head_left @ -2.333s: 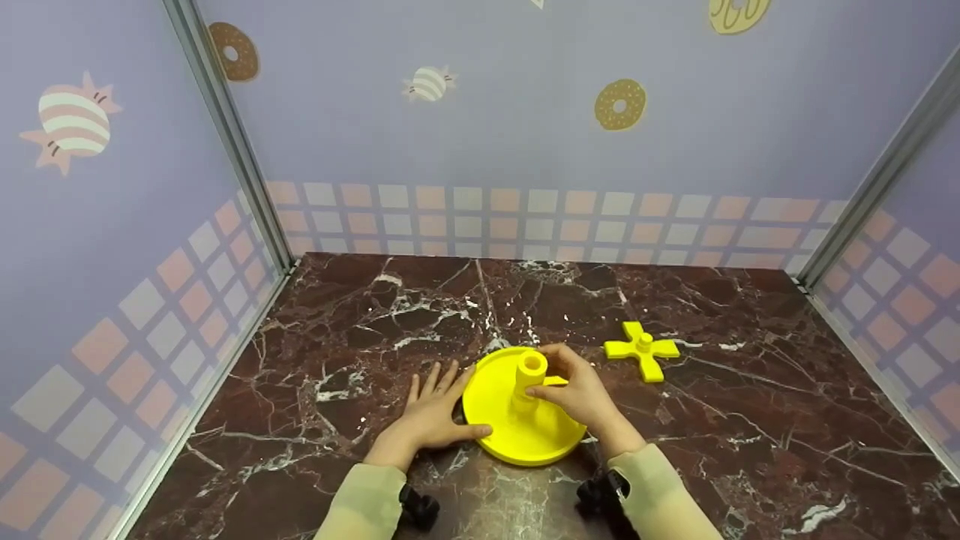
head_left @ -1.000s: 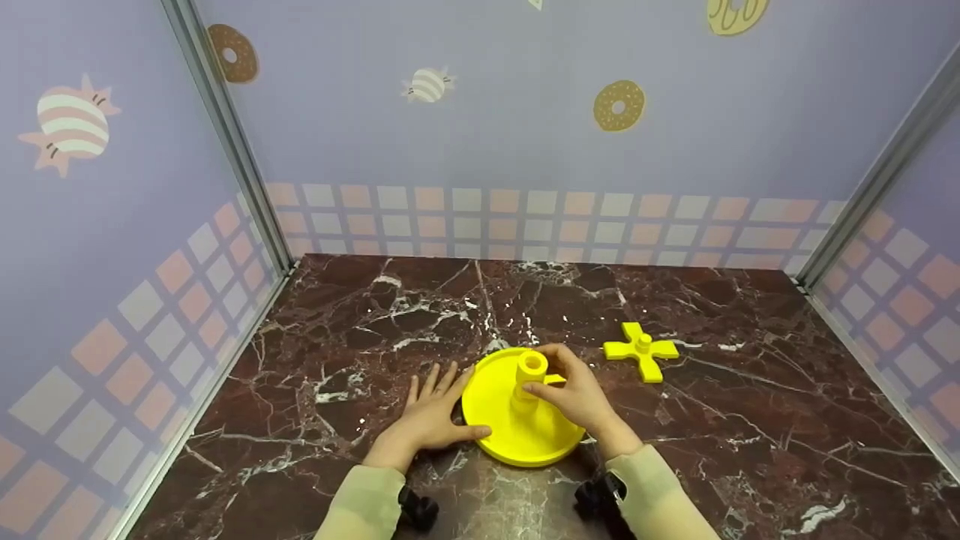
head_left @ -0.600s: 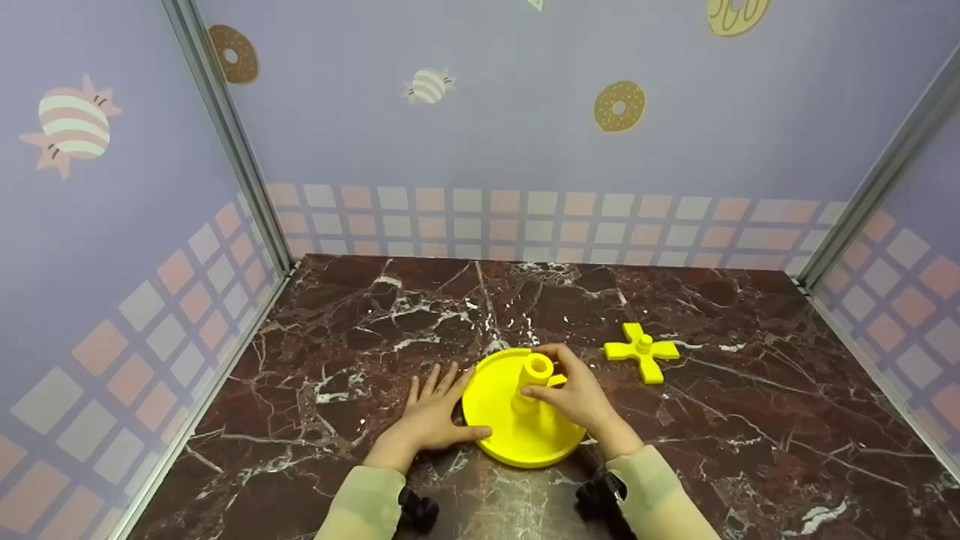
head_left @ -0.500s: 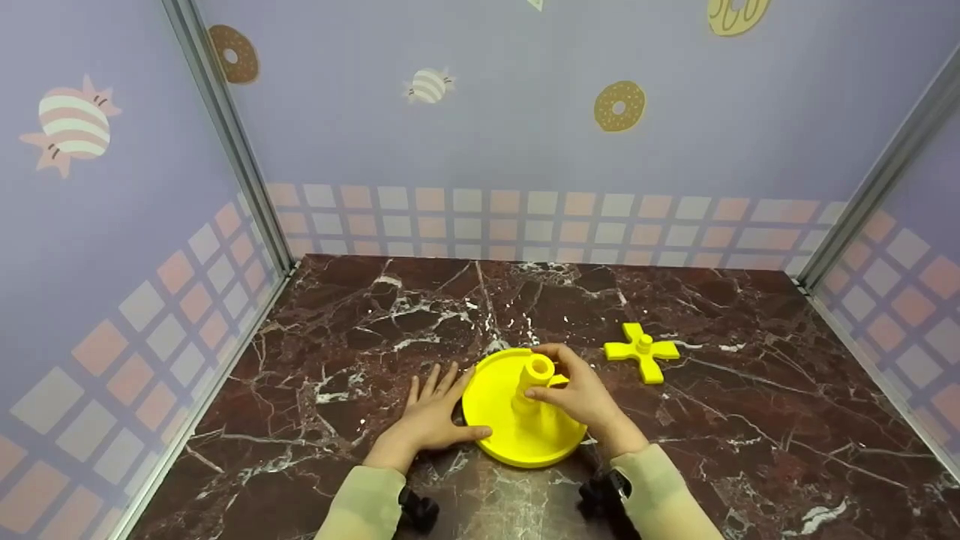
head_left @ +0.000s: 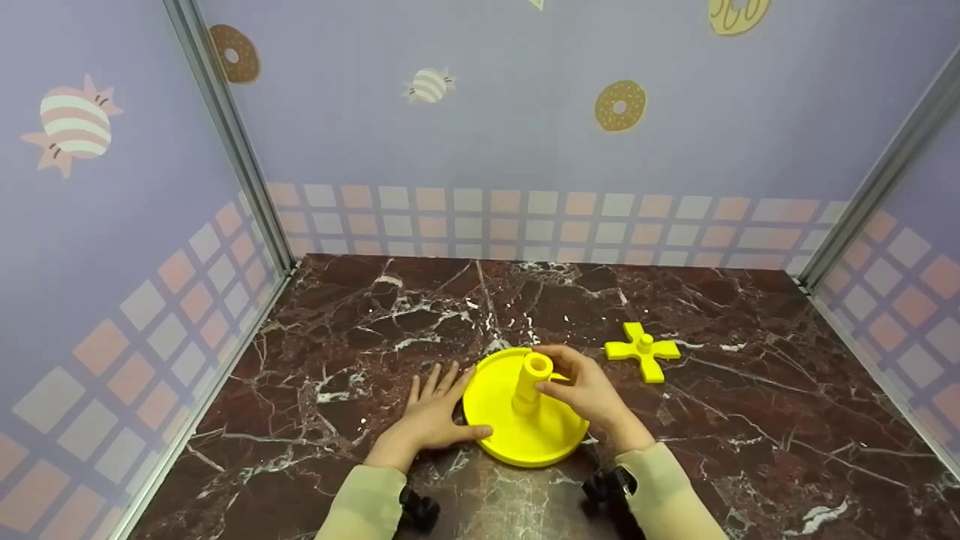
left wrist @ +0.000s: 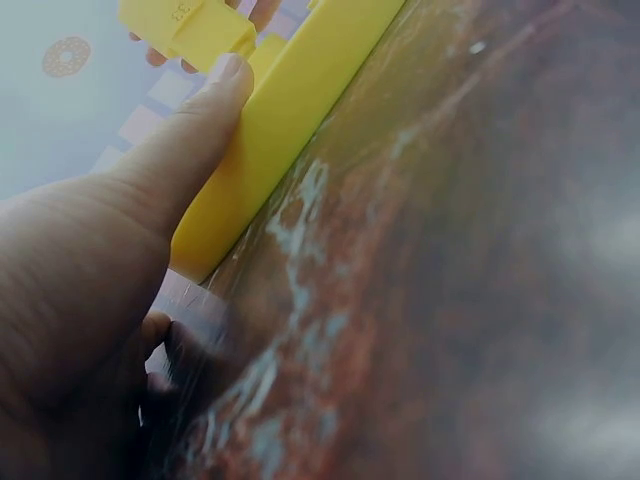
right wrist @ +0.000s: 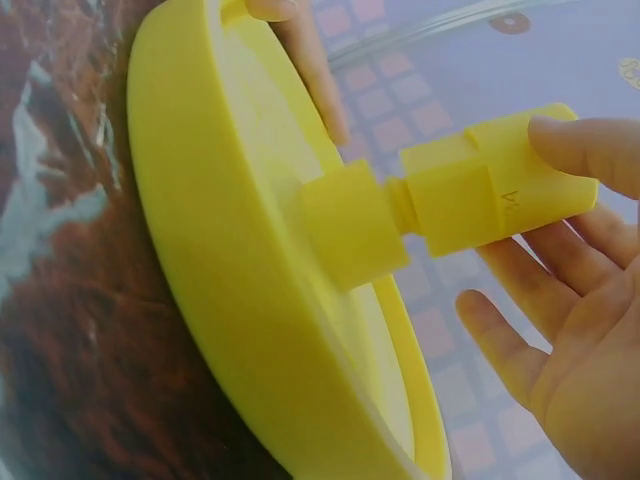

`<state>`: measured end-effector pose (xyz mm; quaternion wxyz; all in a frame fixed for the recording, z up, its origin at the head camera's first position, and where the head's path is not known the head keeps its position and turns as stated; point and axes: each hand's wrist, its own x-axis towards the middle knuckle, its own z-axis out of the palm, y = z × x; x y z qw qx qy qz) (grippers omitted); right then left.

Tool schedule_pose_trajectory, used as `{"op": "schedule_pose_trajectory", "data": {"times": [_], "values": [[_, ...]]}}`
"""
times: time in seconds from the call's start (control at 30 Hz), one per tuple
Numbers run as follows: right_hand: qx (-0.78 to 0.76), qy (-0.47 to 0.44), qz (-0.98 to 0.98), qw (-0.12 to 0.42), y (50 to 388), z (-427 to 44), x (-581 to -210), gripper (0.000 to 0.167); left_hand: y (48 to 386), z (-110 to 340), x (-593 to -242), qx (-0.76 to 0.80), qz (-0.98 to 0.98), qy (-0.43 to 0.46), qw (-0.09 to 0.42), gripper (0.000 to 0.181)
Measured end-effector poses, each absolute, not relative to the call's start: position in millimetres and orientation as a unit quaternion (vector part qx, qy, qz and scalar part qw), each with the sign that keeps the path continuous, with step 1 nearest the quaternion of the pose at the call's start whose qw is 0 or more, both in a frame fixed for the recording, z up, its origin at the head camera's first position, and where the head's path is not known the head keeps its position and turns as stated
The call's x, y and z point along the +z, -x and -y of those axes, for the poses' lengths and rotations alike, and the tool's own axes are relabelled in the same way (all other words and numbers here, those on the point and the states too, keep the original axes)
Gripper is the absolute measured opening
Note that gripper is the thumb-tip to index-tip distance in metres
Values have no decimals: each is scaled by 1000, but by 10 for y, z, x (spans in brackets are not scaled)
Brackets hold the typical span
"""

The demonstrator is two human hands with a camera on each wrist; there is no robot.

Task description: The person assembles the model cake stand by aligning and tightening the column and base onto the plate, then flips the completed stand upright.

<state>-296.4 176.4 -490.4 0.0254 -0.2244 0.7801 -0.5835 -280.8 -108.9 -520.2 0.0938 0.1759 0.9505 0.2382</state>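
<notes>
A round yellow tray (head_left: 495, 431) with a raised rim lies on the table. My left hand (head_left: 431, 420) rests at its left side, fingers spread, the thumb (left wrist: 195, 135) lying over the rim. A short yellow stub (right wrist: 355, 225) rises from the tray's middle. My right hand (head_left: 589, 394) pinches a hollow yellow tube (head_left: 531, 379), thumb on the near side and fingers behind. In the right wrist view a narrow neck (right wrist: 401, 205) shows between stub and tube, and the tube carries a small mark. The tube leans slightly right in the head view.
A yellow four-armed cross (head_left: 643, 352) with a short central peg lies to the right, beyond my right hand. The dark marbled table (head_left: 750, 390) is bounded by patterned panels (head_left: 480, 150) at the back and sides, with metal posts at the corners.
The tube's top has tilted a little to the right over the last second. My right hand has shifted slightly right with its thumb; the left hand and tray stay put.
</notes>
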Motion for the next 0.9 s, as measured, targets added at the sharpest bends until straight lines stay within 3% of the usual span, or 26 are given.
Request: {"op": "schedule_pose_trajectory", "data": {"times": [0.37, 0.53, 0.7, 0.9], "values": [[-546, 166, -817, -80, 2918, -1589, -4964, 47, 2799, 1075, -5177, 237, -952, -172, 93, 109], [-527, 161, -828, -103, 2902, -1549, -4985, 47, 2800, 1074, -5185, 232, -953, -173, 93, 110], [-535, 173, -824, -68, 2922, -1592, -4976, 57, 2800, 1075, -5191, 231, -953, -174, 93, 110], [-604, 201, -771, 29, 2943, -1712, -4922, 64, 2799, 1080, -5184, 236, -952, -172, 93, 110]]}}
